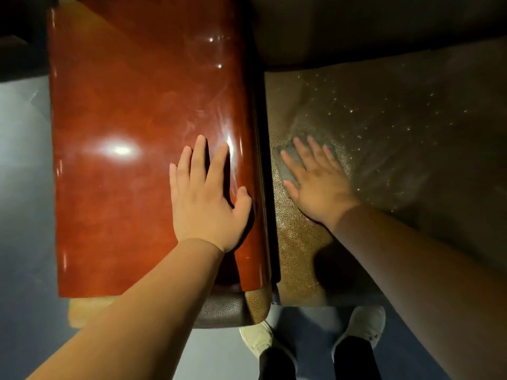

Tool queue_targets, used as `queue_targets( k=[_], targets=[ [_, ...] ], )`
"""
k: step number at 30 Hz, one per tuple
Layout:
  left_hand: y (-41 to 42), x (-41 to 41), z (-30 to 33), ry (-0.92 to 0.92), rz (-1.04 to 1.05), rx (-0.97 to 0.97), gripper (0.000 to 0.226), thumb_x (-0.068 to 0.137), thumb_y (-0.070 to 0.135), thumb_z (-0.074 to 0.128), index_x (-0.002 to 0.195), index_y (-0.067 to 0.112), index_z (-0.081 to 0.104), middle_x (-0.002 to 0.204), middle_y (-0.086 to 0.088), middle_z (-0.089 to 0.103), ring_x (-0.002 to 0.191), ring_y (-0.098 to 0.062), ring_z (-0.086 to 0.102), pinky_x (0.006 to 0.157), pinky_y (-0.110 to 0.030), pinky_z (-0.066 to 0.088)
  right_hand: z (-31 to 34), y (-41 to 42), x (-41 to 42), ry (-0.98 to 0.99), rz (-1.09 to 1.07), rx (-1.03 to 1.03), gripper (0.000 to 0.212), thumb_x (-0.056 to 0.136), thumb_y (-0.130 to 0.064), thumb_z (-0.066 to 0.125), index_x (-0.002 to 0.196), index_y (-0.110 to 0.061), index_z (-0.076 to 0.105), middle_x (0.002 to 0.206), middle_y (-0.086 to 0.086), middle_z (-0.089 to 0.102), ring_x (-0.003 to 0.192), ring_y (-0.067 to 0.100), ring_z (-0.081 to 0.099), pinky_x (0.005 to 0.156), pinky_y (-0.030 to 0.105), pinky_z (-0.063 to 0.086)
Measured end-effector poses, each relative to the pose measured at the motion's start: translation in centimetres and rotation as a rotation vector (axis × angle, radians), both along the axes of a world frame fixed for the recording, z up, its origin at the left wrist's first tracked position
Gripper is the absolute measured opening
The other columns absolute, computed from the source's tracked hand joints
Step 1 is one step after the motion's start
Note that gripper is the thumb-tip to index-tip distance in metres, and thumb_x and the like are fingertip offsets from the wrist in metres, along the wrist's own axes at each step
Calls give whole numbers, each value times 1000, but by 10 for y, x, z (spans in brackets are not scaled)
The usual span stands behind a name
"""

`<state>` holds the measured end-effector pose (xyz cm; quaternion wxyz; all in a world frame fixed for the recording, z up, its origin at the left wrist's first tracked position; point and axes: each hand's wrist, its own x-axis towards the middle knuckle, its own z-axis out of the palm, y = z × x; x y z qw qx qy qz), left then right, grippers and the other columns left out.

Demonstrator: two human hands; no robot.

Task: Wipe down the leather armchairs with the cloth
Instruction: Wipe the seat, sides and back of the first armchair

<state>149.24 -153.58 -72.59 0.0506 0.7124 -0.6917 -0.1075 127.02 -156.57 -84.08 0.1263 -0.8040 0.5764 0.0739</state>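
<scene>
My right hand [318,185] lies flat, fingers spread, on a grey cloth [288,167] and presses it onto the brown pebbled leather seat [411,138] of the armchair. The cloth shows only around my fingers, and that hand is slightly blurred. My left hand [205,198] rests flat with straight fingers on the glossy red-brown wooden top [131,133] to the left of the seat, near its right edge.
The armchair's dark backrest [370,26] rises at the top right. A narrow dark gap [264,160] runs between the wooden top and the seat. Below are my two white shoes [365,325] on a blue-grey floor [24,187].
</scene>
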Motion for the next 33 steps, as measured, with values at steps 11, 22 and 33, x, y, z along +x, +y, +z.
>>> queue_targets(
  k=[11,22,33],
  targets=[
    [0,0,-1,-21,0,9,76,90,51,48,161,25,36,174,-7,19,160,-33,13,130,-57,11,-3,10,0,-79,270,11,62,102,-52,46,156,-24,45,173,10,17,160,33,9,129,53,11],
    [0,1,3,-29,-11,45,77,90,49,52,162,24,37,174,-8,20,160,-34,13,130,-57,8,-4,44,-6,-92,302,78,61,97,-54,38,151,-28,54,167,8,35,157,30,27,125,50,19],
    [-2,5,4,-55,-48,135,85,88,53,50,165,24,31,175,-11,14,161,-36,10,129,-60,9,14,70,19,50,197,180,66,95,-52,40,156,-26,37,173,13,12,159,38,14,124,54,16]
  ],
)
